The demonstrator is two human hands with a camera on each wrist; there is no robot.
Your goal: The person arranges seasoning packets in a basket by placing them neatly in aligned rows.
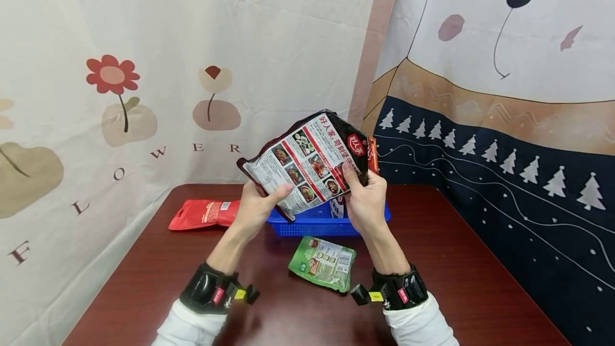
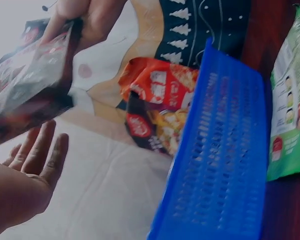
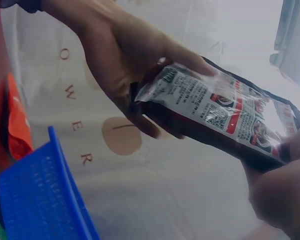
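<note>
Raised above the table is a black-edged food packet [image 1: 307, 167], its white printed back with small dish photos facing the camera. My right hand [image 1: 367, 196] grips its right side, thumb on the printed face. At the lower left corner my left hand [image 1: 257, 210] holds it between the thumb on the face and fingers behind, which look fairly straight in the left wrist view. Below them stands a blue perforated basket [image 1: 312, 228]. In it are an orange-red packet [image 2: 162, 82] and a black packet with a food picture [image 2: 152, 125], both upright.
A green packet [image 1: 323, 263] lies on the dark red table [image 1: 461, 282] in front of the basket. Left of the basket lies a red packet [image 1: 204, 215]. Printed cloths [image 1: 288, 41] hang behind and along the right side.
</note>
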